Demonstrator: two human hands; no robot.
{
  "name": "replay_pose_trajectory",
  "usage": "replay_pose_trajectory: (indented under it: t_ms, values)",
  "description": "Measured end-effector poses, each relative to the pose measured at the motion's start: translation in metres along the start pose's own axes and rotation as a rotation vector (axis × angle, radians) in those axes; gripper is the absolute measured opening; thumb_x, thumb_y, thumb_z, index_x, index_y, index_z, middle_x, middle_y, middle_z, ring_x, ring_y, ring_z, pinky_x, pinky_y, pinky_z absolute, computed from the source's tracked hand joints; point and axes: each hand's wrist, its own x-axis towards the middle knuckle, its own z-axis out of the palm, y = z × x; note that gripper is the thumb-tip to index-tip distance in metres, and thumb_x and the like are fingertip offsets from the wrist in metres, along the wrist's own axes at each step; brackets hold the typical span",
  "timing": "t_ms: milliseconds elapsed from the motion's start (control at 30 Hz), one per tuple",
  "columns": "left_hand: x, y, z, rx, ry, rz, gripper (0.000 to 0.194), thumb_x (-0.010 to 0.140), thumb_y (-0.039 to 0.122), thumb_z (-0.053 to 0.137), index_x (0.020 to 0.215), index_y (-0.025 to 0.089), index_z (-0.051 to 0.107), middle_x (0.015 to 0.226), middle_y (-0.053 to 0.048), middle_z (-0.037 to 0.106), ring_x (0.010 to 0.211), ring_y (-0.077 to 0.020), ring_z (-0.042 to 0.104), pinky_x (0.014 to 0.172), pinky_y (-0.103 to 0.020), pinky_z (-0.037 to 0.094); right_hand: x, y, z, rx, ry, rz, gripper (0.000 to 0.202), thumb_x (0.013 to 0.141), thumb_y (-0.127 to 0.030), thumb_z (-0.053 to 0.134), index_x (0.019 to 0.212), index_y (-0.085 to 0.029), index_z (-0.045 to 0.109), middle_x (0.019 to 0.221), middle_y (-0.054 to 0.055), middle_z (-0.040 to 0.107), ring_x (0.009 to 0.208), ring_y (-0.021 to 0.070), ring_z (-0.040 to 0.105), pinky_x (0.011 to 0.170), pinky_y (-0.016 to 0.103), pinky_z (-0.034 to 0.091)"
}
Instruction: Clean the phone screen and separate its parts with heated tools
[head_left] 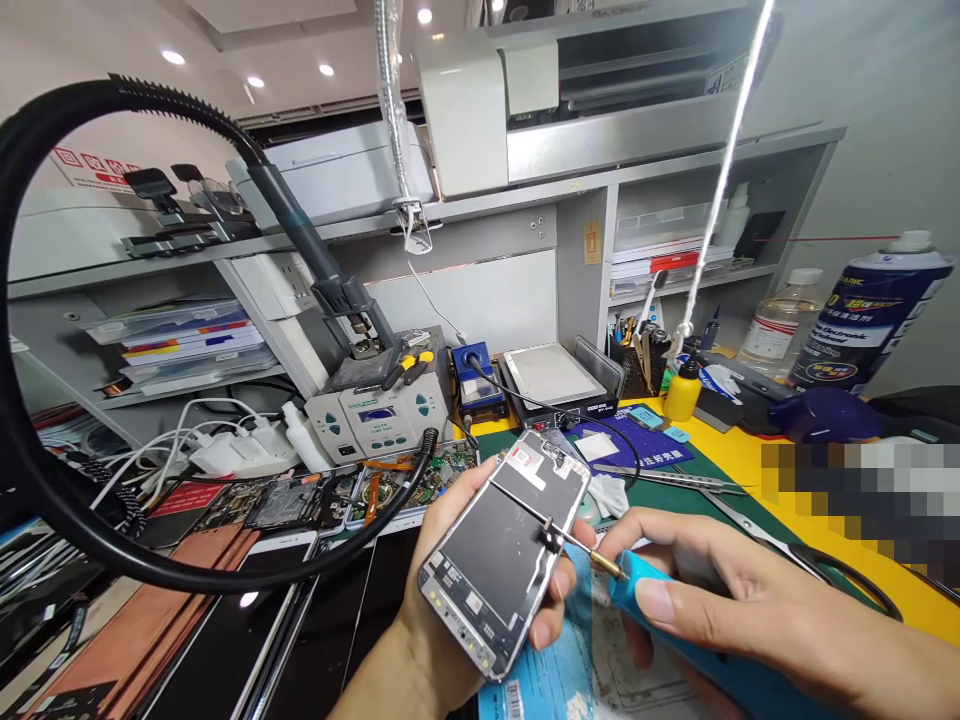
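My left hand (421, 615) is wrapped around a phone screen assembly (487, 545), tilted with its dark back side facing me. Flex cables, small contacts and a white label show on that back. In my right hand (731, 590) is a blue pen-shaped rotary tool (636, 588) with a brass collar and a thin metal shaft. The shaft crosses the panel's right edge, and its dark tip lies over the back near that edge. Whether the tip touches the surface I cannot tell. Below both hands lies a worn blue and white mat (536, 675).
A hot-air station (375, 425) stands behind, its black hose (97, 560) looping across the left. Phone panels and circuit boards (450, 460) lie left. Tweezers (675, 478), scissors (765, 525), a yellow bottle (682, 390) and a spray can (862, 320) are on the right.
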Motion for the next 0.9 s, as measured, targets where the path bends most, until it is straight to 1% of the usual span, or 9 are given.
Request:
replay_pose_trajectory:
  t_ms: [100, 200, 300, 400, 533, 700, 767, 833, 900]
  values:
    - [0.000, 0.001, 0.000, 0.000, 0.009, -0.004, 0.076, 0.094, 0.057, 0.018, 0.080, 0.005, 0.072, 0.053, -0.021, 0.062, 0.046, -0.0204, 0.057, 0.034, -0.025, 0.041, 0.000, -0.003, -0.001, -0.022, -0.020, 0.030, 0.037, 0.094, -0.056, 0.062, 0.110, -0.024, 0.057, 0.087, -0.002, 0.066, 0.057, 0.0052, 0.057, 0.053, 0.014, 0.049]
    - [0.000, 0.000, -0.001, -0.005, -0.001, -0.004, 0.080, 0.093, 0.058, 0.016, 0.082, 0.004, 0.073, 0.053, -0.020, 0.061, 0.047, -0.0204, 0.058, 0.035, -0.025, 0.041, 0.000, -0.003, -0.001, -0.047, 0.013, 0.056, 0.041, 0.092, -0.059, 0.063, 0.112, -0.024, 0.057, 0.088, -0.002, 0.068, 0.055, 0.0041, 0.058, 0.054, 0.014, 0.049]
    - [0.001, -0.001, -0.003, 0.003, -0.012, -0.006, 0.083, 0.093, 0.060, 0.017, 0.083, 0.001, 0.073, 0.054, -0.020, 0.061, 0.047, -0.0195, 0.057, 0.035, -0.025, 0.041, 0.002, 0.000, -0.001, -0.042, 0.037, 0.061, 0.043, 0.090, -0.061, 0.065, 0.112, -0.025, 0.058, 0.083, -0.003, 0.068, 0.053, 0.0044, 0.059, 0.054, 0.014, 0.049]
    - [0.001, 0.000, -0.004, 0.020, -0.034, -0.004, 0.086, 0.093, 0.062, 0.016, 0.083, -0.002, 0.073, 0.055, -0.019, 0.061, 0.045, -0.0183, 0.057, 0.035, -0.024, 0.041, 0.002, 0.003, -0.002, -0.014, 0.033, 0.068, 0.044, 0.088, -0.061, 0.067, 0.114, -0.026, 0.057, 0.082, -0.004, 0.067, 0.054, 0.0056, 0.058, 0.053, 0.015, 0.050]
    - [0.002, 0.001, -0.003, 0.043, -0.036, 0.003, 0.091, 0.092, 0.061, 0.011, 0.081, -0.005, 0.073, 0.053, -0.019, 0.060, 0.043, -0.0174, 0.055, 0.035, -0.024, 0.041, 0.000, 0.002, -0.003, -0.013, 0.030, 0.061, 0.046, 0.086, -0.063, 0.068, 0.113, -0.027, 0.058, 0.070, -0.006, 0.062, 0.053, 0.0075, 0.056, 0.053, 0.016, 0.048]
    - [0.002, 0.000, -0.001, 0.043, -0.012, 0.000, 0.090, 0.093, 0.060, 0.011, 0.079, -0.003, 0.074, 0.053, -0.019, 0.060, 0.044, -0.0179, 0.056, 0.035, -0.024, 0.041, -0.002, -0.006, -0.001, -0.071, 0.039, 0.094, 0.048, 0.089, -0.064, 0.063, 0.118, -0.025, 0.057, 0.082, -0.002, 0.065, 0.059, 0.0095, 0.059, 0.057, 0.019, 0.047]
    - [0.002, 0.000, -0.002, 0.047, -0.005, -0.006, 0.092, 0.094, 0.060, 0.010, 0.078, -0.005, 0.073, 0.052, -0.020, 0.060, 0.044, -0.0178, 0.056, 0.036, -0.024, 0.041, -0.002, -0.007, -0.001, -0.100, 0.037, 0.106, 0.047, 0.092, -0.062, 0.061, 0.118, -0.024, 0.056, 0.081, -0.002, 0.066, 0.059, 0.0095, 0.059, 0.065, 0.023, 0.049]
    - [0.002, -0.001, -0.003, 0.049, -0.003, -0.009, 0.093, 0.094, 0.060, 0.009, 0.077, -0.006, 0.073, 0.052, -0.020, 0.059, 0.044, -0.0182, 0.056, 0.035, -0.024, 0.041, -0.002, -0.006, -0.002, -0.136, 0.038, 0.091, 0.046, 0.093, -0.061, 0.061, 0.117, -0.023, 0.055, 0.080, -0.003, 0.067, 0.056, 0.0093, 0.059, 0.078, 0.030, 0.051]
    - [0.002, -0.001, -0.003, 0.044, -0.004, -0.006, 0.092, 0.093, 0.061, 0.010, 0.079, -0.004, 0.074, 0.052, -0.019, 0.059, 0.045, -0.0184, 0.056, 0.035, -0.024, 0.041, -0.002, -0.005, -0.003, -0.168, 0.049, 0.076, 0.046, 0.093, -0.060, 0.060, 0.118, -0.022, 0.055, 0.080, -0.003, 0.068, 0.055, 0.0095, 0.059, 0.090, 0.036, 0.049]
